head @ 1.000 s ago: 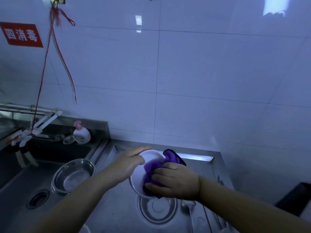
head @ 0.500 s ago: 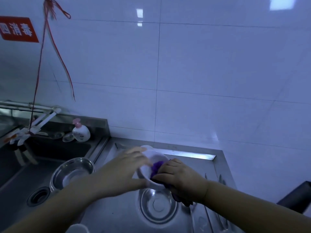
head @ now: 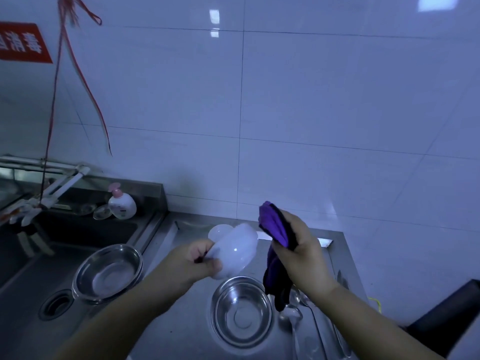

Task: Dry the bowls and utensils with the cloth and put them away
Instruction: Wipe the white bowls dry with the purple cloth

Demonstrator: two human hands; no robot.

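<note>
While your left hand (head: 201,263) grips the white bowl (head: 233,252) at centre frame, your right hand (head: 301,252) clutches the cloth (head: 275,229) apart; wipe the bowl's outside next.

Both hands raised, each one closed around something.

The left hand (head: 201,262) is seen at the centre, its fingers curled and pinching a rim. The right hand (head: 301,252) is held to the right of it, thumb and fingers wrapped tight, forearm stretched toward near right.
</note>
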